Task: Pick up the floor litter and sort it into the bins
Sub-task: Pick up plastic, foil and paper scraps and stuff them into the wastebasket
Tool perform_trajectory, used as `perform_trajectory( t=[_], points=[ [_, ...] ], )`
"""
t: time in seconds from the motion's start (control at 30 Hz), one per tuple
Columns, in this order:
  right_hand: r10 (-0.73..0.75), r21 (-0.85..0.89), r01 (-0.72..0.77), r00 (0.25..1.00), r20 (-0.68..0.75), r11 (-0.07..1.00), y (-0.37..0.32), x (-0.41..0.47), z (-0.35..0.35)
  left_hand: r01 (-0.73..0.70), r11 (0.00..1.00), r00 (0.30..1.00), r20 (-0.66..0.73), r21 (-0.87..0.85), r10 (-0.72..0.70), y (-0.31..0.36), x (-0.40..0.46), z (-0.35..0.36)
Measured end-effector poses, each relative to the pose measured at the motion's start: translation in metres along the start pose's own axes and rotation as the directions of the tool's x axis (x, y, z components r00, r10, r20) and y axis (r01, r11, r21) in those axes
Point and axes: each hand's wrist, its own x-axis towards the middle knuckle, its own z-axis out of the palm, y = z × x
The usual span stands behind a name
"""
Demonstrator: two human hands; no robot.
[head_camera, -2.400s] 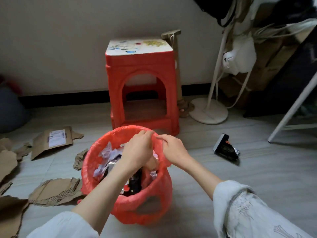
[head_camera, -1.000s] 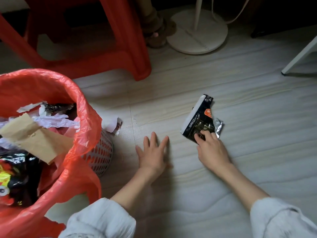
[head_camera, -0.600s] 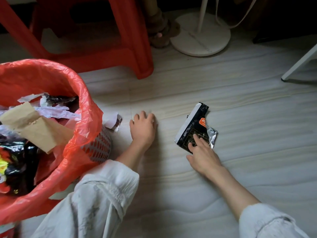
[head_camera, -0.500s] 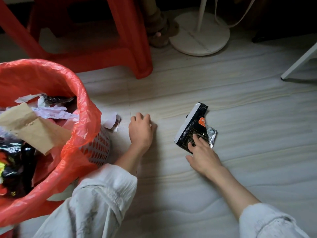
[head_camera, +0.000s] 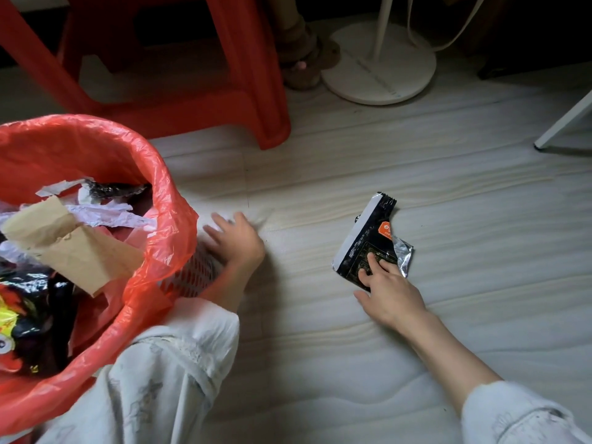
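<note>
A black snack wrapper (head_camera: 368,238) with a silver torn end lies flat on the pale floor, right of centre. The fingertips of my right hand (head_camera: 390,290) press on its near end, and the thumb is spread out beside it on the floor. My left hand (head_camera: 238,243), blurred and with spread fingers, reaches down beside the bin, where a small white scrap lay; the scrap is hidden by the fingers. The bin (head_camera: 195,270) is a white mesh basket lined with a red bag (head_camera: 96,145), and it holds paper, cardboard and wrappers.
A red plastic stool (head_camera: 256,91) stands behind the bin. A white fan base (head_camera: 378,68) with a pole sits at the back, with a brown post wrapped in rope to its left. A white furniture leg (head_camera: 563,123) slants in at the right edge.
My left hand has slid left across the floor towards the bin and spread its fingers over the white scrap. My right hand has stayed on the wrapper.
</note>
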Motion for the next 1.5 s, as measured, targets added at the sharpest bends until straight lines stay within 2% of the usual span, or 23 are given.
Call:
perform_trajectory(
  t=[0.07,0.17,0.3,0.4,0.53,0.6,0.73,0.83,0.9,0.97,1.03,1.1,1.2,1.27,1.43,1.5],
  points=[
    [0.003,-0.003,-0.003,1.0,-0.007,1.0,0.003,0.002,-0.001,-0.131,0.984,0.991,-0.008,0.117,0.133,-0.006,-0.019,0.01],
    [0.014,0.018,-0.013,1.0,-0.022,1.0,0.008,0.005,-0.001,-0.387,0.897,0.914,-0.042,0.215,0.404,-0.015,-0.043,0.013],
    [0.009,0.004,-0.009,0.998,-0.063,1.0,0.009,0.006,0.003,-0.513,0.802,0.833,-0.046,0.304,0.551,-0.021,-0.054,0.001],
    [-0.022,-0.076,0.009,0.985,-0.169,0.997,0.009,0.0,0.015,-0.588,0.79,0.808,0.086,0.177,0.582,-0.026,-0.064,-0.01],
    [-0.073,-0.118,0.041,0.958,-0.278,0.992,0.002,-0.025,0.048,-0.678,0.733,0.734,0.107,0.053,0.671,-0.044,-0.097,-0.009],
    [-0.151,-0.197,0.089,0.931,-0.331,0.976,0.001,-0.037,0.063,-0.655,0.756,0.748,0.155,0.012,0.645,-0.057,-0.111,-0.008],
    [-0.217,-0.273,0.106,0.882,-0.417,0.956,0.001,-0.052,0.063,-0.598,0.801,0.792,0.168,0.024,0.587,-0.072,-0.121,-0.018],
    [-0.103,-0.138,0.052,0.912,-0.397,0.989,-0.009,-0.062,0.061,-0.532,0.846,0.843,0.121,0.048,0.523,-0.086,-0.13,-0.018],
    [-0.039,-0.068,0.014,0.921,-0.388,0.998,-0.018,-0.065,0.062,-0.455,0.888,0.889,0.026,-0.071,0.457,-0.094,-0.126,-0.014],
    [-0.001,-0.026,-0.01,0.927,-0.376,1.0,-0.022,-0.064,0.066,-0.358,0.903,0.927,0.022,-0.238,0.374,-0.095,-0.123,-0.02],
    [0.007,-0.001,-0.008,0.925,-0.38,1.0,-0.023,-0.063,0.07,-0.393,0.897,0.919,-0.065,-0.204,0.388,-0.092,-0.122,-0.022],
    [-0.007,-0.031,-0.004,0.933,-0.361,1.0,-0.026,-0.065,0.069,-0.365,0.902,0.931,-0.072,-0.23,0.358,-0.091,-0.122,-0.027],
    [-0.038,-0.066,0.025,0.98,-0.197,0.997,-0.028,-0.069,0.07,-0.313,0.906,0.939,0.047,-0.283,0.34,-0.088,-0.117,-0.025],
    [-0.055,-0.084,0.047,0.993,-0.104,0.995,-0.021,-0.064,0.071,-0.327,0.92,0.925,0.125,-0.217,0.358,-0.083,-0.108,-0.022],
    [-0.046,-0.04,0.039,0.981,-0.19,0.998,-0.02,-0.06,0.069,-0.344,0.939,0.923,0.183,-0.001,0.338,-0.079,-0.102,-0.022],
    [-0.012,-0.01,0.01,0.98,-0.199,1.0,-0.02,-0.059,0.067,-0.358,0.934,0.922,0.167,0.021,0.35,-0.082,-0.101,-0.017]
  ],
)
